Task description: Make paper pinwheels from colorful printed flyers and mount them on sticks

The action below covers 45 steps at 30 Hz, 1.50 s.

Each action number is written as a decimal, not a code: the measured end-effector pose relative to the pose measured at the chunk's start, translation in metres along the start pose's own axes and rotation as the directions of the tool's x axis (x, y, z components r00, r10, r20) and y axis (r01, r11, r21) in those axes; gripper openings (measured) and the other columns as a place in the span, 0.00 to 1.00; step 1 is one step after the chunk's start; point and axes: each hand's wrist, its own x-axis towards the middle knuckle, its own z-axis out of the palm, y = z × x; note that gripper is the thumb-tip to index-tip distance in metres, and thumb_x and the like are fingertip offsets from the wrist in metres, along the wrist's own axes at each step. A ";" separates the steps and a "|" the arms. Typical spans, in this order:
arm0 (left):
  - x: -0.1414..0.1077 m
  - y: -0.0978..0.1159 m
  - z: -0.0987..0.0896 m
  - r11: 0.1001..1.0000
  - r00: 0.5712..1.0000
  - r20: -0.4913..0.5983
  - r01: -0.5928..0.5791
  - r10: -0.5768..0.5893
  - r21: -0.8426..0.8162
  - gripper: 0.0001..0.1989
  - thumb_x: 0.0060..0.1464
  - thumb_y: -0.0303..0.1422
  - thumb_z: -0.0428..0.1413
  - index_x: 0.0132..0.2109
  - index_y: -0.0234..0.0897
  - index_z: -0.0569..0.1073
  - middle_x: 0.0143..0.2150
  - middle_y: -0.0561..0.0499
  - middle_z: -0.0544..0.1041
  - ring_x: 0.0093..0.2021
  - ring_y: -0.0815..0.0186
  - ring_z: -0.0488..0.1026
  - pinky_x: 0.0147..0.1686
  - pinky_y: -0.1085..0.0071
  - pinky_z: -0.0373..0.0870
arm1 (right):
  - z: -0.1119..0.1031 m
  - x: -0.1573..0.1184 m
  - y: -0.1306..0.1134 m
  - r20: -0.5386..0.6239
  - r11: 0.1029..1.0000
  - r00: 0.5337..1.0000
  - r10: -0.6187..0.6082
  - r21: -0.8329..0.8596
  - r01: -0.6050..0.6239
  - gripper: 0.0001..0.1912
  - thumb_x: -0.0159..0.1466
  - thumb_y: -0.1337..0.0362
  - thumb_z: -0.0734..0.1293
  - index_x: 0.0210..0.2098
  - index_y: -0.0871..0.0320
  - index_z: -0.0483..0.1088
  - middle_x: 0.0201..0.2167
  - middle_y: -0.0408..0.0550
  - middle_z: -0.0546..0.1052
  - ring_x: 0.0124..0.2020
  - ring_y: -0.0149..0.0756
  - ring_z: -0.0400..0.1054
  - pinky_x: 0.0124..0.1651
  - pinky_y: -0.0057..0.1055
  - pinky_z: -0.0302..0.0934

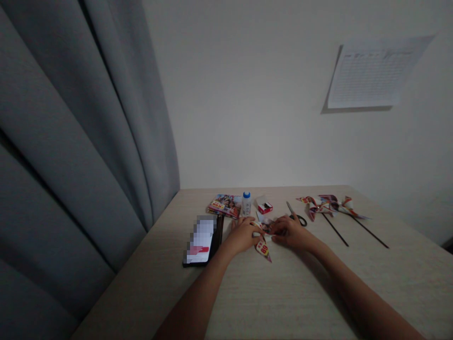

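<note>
Both hands meet over a printed paper pinwheel [263, 249] on the table, one pointed blade of it sticking out toward me. My left hand [245, 235] grips the pinwheel's left side, fingers curled on the folded paper. From the right, my right hand [293, 232] pinches a whitish part near its middle, fingertips pressed together. The hands cover much of the paper, so its centre is hard to make out. Scissors [303, 220] with black handles lie just behind my right hand, partly hidden by it.
Behind my hands stand a blue-capped bottle [247, 206], a small red box [265, 208] and a stack of printed leaflets [223, 206]. A phone [201, 242] lies at left. Two pinwheels [316, 206] on dark sticks [336, 230] lie at right. A grey curtain [88, 141] hangs along the left side.
</note>
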 end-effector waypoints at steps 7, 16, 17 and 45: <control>0.007 -0.006 0.007 0.996 0.993 -0.112 -0.042 0.033 -0.084 0.14 0.56 0.37 0.63 0.50 0.48 0.81 0.58 0.49 0.73 0.60 0.56 0.68 0.64 0.60 0.59 | 0.000 0.000 -0.002 0.004 1.000 1.000 0.020 -0.009 -0.020 0.09 0.60 0.56 0.70 0.38 0.49 0.80 0.43 0.46 0.81 0.51 0.47 0.71 0.67 0.59 0.41; -0.002 0.001 0.003 0.999 1.000 0.002 0.007 -0.007 0.043 0.15 0.61 0.41 0.57 0.54 0.58 0.79 0.64 0.50 0.68 0.67 0.51 0.59 0.66 0.46 0.52 | -0.003 -0.001 -0.006 0.011 1.000 1.000 0.016 -0.009 -0.016 0.11 0.61 0.57 0.68 0.41 0.49 0.80 0.43 0.47 0.81 0.51 0.47 0.71 0.67 0.59 0.41; -0.003 0.002 0.002 0.998 1.000 0.014 0.013 -0.014 0.056 0.15 0.61 0.41 0.57 0.54 0.58 0.78 0.65 0.50 0.67 0.67 0.50 0.58 0.66 0.44 0.51 | -0.004 -0.001 -0.006 0.012 1.000 1.000 0.013 -0.009 -0.013 0.11 0.61 0.57 0.68 0.41 0.49 0.80 0.43 0.47 0.81 0.51 0.47 0.71 0.67 0.60 0.40; 0.002 -0.007 0.006 0.999 0.998 -0.058 0.015 -0.017 -0.034 0.21 0.57 0.40 0.61 0.58 0.52 0.76 0.69 0.44 0.62 0.71 0.51 0.56 0.68 0.50 0.51 | 0.000 0.000 0.000 -0.009 1.000 1.000 -0.003 0.001 0.003 0.11 0.60 0.57 0.70 0.42 0.48 0.80 0.42 0.47 0.81 0.50 0.47 0.71 0.66 0.56 0.45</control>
